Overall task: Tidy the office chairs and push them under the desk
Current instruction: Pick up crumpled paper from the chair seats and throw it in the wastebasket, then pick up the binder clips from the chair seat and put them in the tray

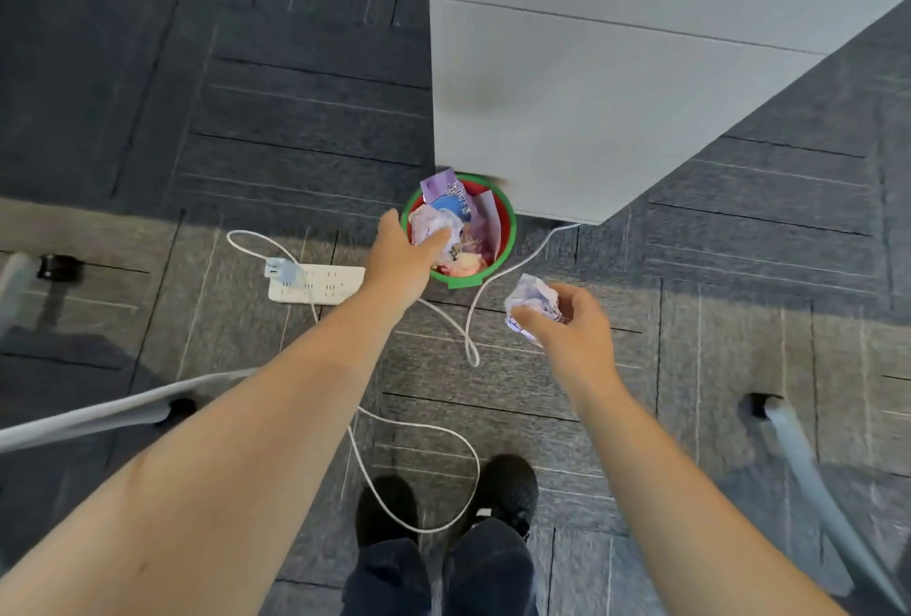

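Observation:
My left hand reaches over the rim of a small red bin with a green rim and holds a crumpled paper ball above the rubbish inside. My right hand is closed around a second crumpled paper ball, just right of and nearer than the bin. The bin stands on the carpet at the corner of a white desk. Grey chair-base legs with castors show at the left and right edges; the chair seats are out of view.
A white power strip lies left of the bin, and its white cable loops across the carpet toward my black shoes. Another castor sits at far left. Grey carpet tiles cover the floor.

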### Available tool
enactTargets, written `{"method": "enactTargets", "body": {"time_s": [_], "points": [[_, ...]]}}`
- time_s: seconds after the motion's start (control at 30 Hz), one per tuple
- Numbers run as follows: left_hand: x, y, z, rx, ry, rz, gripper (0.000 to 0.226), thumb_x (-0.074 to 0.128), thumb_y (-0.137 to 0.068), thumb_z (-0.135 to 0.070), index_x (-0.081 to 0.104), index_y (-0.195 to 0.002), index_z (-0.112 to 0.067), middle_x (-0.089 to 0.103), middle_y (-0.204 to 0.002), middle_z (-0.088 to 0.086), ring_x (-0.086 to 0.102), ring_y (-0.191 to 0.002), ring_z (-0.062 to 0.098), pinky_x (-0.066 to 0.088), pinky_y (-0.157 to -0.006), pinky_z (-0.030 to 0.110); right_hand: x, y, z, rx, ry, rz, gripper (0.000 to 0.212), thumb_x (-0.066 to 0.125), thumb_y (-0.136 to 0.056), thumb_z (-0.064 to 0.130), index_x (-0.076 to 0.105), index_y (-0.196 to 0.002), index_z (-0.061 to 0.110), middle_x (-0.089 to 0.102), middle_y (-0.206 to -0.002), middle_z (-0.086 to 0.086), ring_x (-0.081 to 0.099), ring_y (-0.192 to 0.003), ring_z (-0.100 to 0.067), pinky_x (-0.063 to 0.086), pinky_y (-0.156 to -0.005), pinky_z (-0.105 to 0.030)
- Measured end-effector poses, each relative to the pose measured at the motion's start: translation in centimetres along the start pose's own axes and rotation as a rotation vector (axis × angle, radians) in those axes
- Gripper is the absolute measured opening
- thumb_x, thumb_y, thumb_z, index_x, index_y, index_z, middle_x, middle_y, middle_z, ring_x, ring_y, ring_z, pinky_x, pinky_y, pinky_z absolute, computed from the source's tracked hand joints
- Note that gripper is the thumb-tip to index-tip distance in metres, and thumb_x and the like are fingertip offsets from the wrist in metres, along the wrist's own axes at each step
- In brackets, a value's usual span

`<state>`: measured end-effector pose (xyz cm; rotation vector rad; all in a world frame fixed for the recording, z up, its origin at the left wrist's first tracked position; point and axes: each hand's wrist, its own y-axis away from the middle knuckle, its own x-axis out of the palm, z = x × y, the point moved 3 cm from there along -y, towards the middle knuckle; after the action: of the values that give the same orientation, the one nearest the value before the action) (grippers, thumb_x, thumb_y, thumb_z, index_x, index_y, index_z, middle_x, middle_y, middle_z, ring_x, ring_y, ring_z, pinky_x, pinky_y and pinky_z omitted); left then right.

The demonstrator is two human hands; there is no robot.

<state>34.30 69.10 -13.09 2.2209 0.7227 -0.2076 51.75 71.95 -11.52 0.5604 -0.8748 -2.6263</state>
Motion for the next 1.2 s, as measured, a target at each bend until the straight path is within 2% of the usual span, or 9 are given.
{"method": "enactTargets", "body": {"time_s": [0.07,0.13,0.37,0.57,0.67,0.8,0.9,1.07,1.2], "points": [[-0.2,-0.6,-0.1,-0.037,0.007,-0.021,0.072,0.054,-0.088,-0.03,0.013,-0.144,-0.008,0.028,-0.151,0.014,0.034,-0.135,0.029,0.033,-0.111,0.045,0.7,-0.6,-0.3,0.025,-0.008,0.003,0.031,0.068,-0.077,0.01,0.05,-0.102,0.013,0.056,-0.092,-0.001,0.054,-0.08,-0.016,0.044,-0.071,-0.026],[-0.9,-0.7,0.0,-0.053,-0.002,-0.029,0.065,0.053,-0.089,-0.026,0.02,-0.142,-0.007,0.033,-0.148,0.015,0.039,-0.131,0.029,0.036,-0.109,0.043,1.3,-1.0,-0.2,0.052,0.0,-0.006,0.033,0.067,-0.077,0.011,0.053,-0.107,0.01,0.057,-0.096,-0.003,0.055,-0.085,-0.019,0.043,-0.076,-0.03],[-3.0,0.6,0.3,-0.044,-0.034,-0.009,0.038,0.047,-0.09,-0.014,0.044,-0.128,-0.005,0.054,-0.129,0.013,0.052,-0.102,0.023,0.045,-0.076,0.029,3.6,-4.1,2.1,0.071,0.034,-0.015,0.041,0.065,-0.08,0.011,0.053,-0.118,0.004,0.06,-0.109,-0.01,0.054,-0.092,-0.021,0.043,-0.081,-0.032],[-3.5,0.5,-1.0,0.02,-0.006,-0.039,0.035,0.047,-0.091,-0.012,0.047,-0.125,-0.007,0.055,-0.123,0.01,0.047,-0.099,0.015,0.038,-0.082,0.027,4.6,-6.2,3.4,0.075,0.003,0.026,0.065,0.06,-0.084,0.012,0.026,-0.139,0.005,0.047,-0.138,-0.013,0.049,-0.116,-0.024,0.038,-0.094,-0.033],[-3.2,1.2,-1.9,0.052,-0.005,-0.052,0.031,0.048,-0.09,-0.011,0.05,-0.12,-0.006,0.057,-0.114,0.008,0.048,-0.096,0.013,0.039,-0.073,0.022,3.6,-5.7,3.5,0.057,-0.008,0.008,0.046,0.054,-0.087,0.011,0.041,-0.131,0.006,0.055,-0.128,-0.013,0.054,-0.105,-0.02,0.045,-0.088,-0.03],[-2.4,3.5,-4.1,0.106,-0.032,-0.022,0.027,0.047,-0.09,-0.009,0.055,-0.116,-0.006,0.054,-0.103,0.002,0.048,-0.095,0.012,0.039,-0.071,0.016,0.7,-3.6,4.4,0.023,-0.008,-0.047,0.007,0.051,-0.087,0.009,0.057,-0.088,0.013,0.06,-0.096,-0.008,0.058,-0.092,-0.024,0.048,-0.09,-0.042],[-2.0,6.3,-6.9,0.149,-0.053,0.009,0.025,0.047,-0.089,-0.009,0.056,-0.112,-0.008,0.055,-0.104,0.001,0.049,-0.094,0.011,0.039,-0.059,0.002,-2.5,-1.2,6.8,-0.03,-0.049,-0.097,0.025,0.051,-0.085,0.008,0.051,-0.067,0.026,0.058,-0.074,0.001,0.056,-0.085,-0.024,0.047,-0.084,-0.039],[-0.8,12.8,-13.2,0.242,-0.027,0.108,0.014,0.045,-0.091,-0.006,0.057,-0.097,-0.011,0.055,-0.091,0.001,0.057,-0.073,0.0,0.04,-0.052,0.004,-9.2,4.8,12.0,-0.101,-0.106,-0.209,0.024,0.049,-0.087,0.01,0.051,-0.069,0.026,0.056,-0.07,0.004,0.056,-0.082,-0.021,0.048,-0.091,-0.044],[0.5,19.0,-18.3,0.399,-0.129,0.176,0.021,0.048,-0.09,-0.01,0.059,-0.107,-0.005,0.056,-0.097,0.004,0.054,-0.08,0.011,0.041,-0.065,0.006,-15.6,11.2,15.0,-0.151,-0.193,-0.327,0.024,0.05,-0.087,0.01,0.052,-0.069,0.025,0.056,-0.07,0.003,0.054,-0.074,-0.016,0.048,-0.091,-0.044]]}}
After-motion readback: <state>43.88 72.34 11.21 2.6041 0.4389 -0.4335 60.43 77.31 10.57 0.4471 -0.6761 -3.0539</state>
